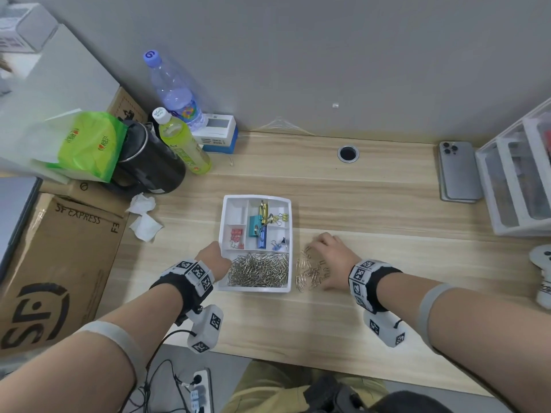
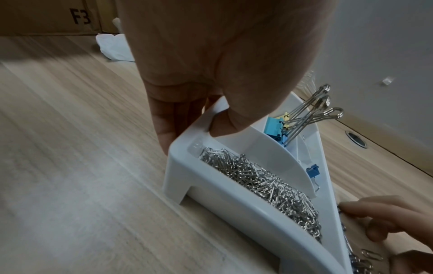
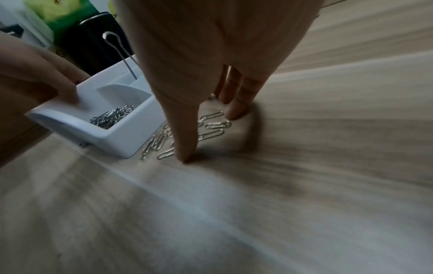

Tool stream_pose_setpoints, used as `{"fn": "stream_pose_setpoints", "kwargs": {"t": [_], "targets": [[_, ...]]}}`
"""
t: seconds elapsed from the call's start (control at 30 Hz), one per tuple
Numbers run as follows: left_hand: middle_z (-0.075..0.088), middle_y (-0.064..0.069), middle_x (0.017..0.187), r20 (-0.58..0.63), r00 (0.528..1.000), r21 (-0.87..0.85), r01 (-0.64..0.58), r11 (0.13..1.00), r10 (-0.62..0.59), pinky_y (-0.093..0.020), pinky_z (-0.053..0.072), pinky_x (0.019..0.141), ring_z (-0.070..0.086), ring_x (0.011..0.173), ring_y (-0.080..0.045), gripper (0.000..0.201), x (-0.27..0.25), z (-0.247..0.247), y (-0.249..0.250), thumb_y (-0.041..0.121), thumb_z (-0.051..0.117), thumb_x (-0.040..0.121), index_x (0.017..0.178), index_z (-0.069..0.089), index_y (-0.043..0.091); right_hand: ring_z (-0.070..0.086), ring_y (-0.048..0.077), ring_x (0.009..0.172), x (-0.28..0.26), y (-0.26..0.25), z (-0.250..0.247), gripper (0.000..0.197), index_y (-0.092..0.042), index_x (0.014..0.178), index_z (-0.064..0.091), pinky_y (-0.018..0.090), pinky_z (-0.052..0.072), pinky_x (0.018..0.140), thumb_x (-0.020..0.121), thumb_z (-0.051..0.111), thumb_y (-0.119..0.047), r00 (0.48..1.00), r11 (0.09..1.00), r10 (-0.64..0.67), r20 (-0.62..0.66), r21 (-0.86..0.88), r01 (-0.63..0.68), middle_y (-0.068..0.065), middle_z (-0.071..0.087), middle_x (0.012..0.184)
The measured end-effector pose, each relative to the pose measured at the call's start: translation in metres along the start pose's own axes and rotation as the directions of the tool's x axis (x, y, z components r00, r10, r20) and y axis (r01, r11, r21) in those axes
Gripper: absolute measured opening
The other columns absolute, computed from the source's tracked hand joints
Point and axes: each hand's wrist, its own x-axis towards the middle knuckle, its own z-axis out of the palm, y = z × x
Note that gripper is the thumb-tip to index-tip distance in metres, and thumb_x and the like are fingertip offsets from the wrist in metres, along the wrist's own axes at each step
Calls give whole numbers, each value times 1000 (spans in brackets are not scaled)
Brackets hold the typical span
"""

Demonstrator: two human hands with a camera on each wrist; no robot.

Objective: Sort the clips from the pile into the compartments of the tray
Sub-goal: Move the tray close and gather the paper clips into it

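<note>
Left hand point(image 1: 215, 259) grips white tray point(image 1: 286, 289) at its left wall, thumb inside, fingers outside. Right hand point(image 1: 331, 257) spread flat over loose paper clips point(image 1: 310, 271) on desk point(image 1: 357, 198), just right of tray, fingertips point(image 3: 235, 115) down. Tray's near compartment full of silver clips point(image 1: 259, 269); binder clips point(image 1: 259, 226) behind.

Left hand point(image 1: 215, 260) fingers hidden behind tray point(image 1: 224, 222) left wall in head view; thumb tip over rim. Tray far end cut short by hand in left wrist view. Right hand point(image 1: 331, 257) covers part of loose paper clips point(image 1: 310, 271) right of tray; fingertips hidden under palm. Right wrist view motion-blurred: desk point(image 3: 328, 166) grain smeared, clips soft. Drawer unit point(image 1: 518, 174), far right of tray, cut by edge; contents unreadable. Cardboard box point(image 1: 59, 263) left of tray cropped.
</note>
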Motion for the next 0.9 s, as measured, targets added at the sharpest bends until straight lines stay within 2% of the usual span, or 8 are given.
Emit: {"fn": "stream_pose_setpoints", "kwargs": {"t": [0.07, 0.2, 0.27, 0.37, 0.47, 0.6, 0.73, 0.9], "targets": [[59, -12, 105, 6, 1000, 11, -8, 1000, 8, -30, 45, 63, 59, 91, -27, 28, 0, 1, -1, 12, 50, 90, 117, 48, 6, 41, 20, 119, 3, -6, 7, 85, -15, 138, 47, 29, 39, 106, 64, 87, -25, 999, 998, -24, -28, 54, 25, 3, 40, 130], [59, -10, 100, 8, 999, 22, -33, 999, 33, -30, 45, 65, 59, 89, -25, 25, 2, 2, -1, 11, 51, 89, 113, 49, 5, 50, 22, 108, 7, -14, 14, 58, -11, 122, 56, 38, 46, 98, 71, 81, -23, 997, 994, -53, -51, 94, 57, 5, 44, 120], [56, -10, 101, 1, 1000, 29, -31, 999, 31, -31, 44, 69, 57, 91, -26, 24, 0, 2, -1, 11, 51, 91, 114, 47, 5, 49, 21, 108, 6, -15, 15, 65, -12, 126, 54, 38, 46, 98, 70, 80, -31, 997, 992, -50, -64, 115, 57, 4, 44, 120], [56, -9, 101, -3, 1000, 14, -31, 999, 31, -32, 44, 69, 57, 91, -26, 26, 1, 3, -2, 12, 51, 91, 116, 47, 5, 42, 20, 115, 3, -18, 19, 95, -16, 140, 43, 35, 42, 103, 61, 81, -51, 996, 996, -52, -69, 69, 57, 2, 41, 125], [59, -10, 102, 0, 999, 0, -36, 999, 36, -32, 45, 71, 59, 93, -27, 26, 2, 4, -2, 12, 51, 90, 115, 48, 5, 37, 20, 119, 1, -27, 24, 101, -16, 143, 39, 33, 39, 105, 60, 83, -55, 994, 999, -48, -93, 19, 50, 1, 39, 130], [61, -10, 103, 0, 999, -19, -47, 999, 47, -32, 46, 68, 61, 92, -27, 23, 3, 7, -4, 14, 52, 89, 111, 49, 8, 37, 21, 117, 0, -33, 27, 77, -15, 135, 49, 30, 36, 102, 72, 81, -43, 991, 999, -30, -134, 30, 34, 3, 41, 129], [64, -11, 101, 4, 998, -42, -60, 997, 60, -33, 50, 67, 64, 88, -26, 27, 3, 6, -7, 17, 52, 86, 113, 51, 9, 40, 20, 114, -2, -33, 24, 47, -15, 124, 59, 35, 39, 102, 82, 75, -29, 989, 998, -24, -143, 55, 33, 2, 45, 123], [65, -8, 96, 23, 997, -43, -73, 996, 74, -35, 55, 66, 65, 83, -24, 33, 8, 7, -12, 21, 51, 81, 113, 53, 12, 40, 19, 109, -3, -35, 25, 43, -16, 118, 61, 29, 38, 96, 81, 74, -34, 988, 997, -23, -155, 64, 33, 1, 45, 119]]}}
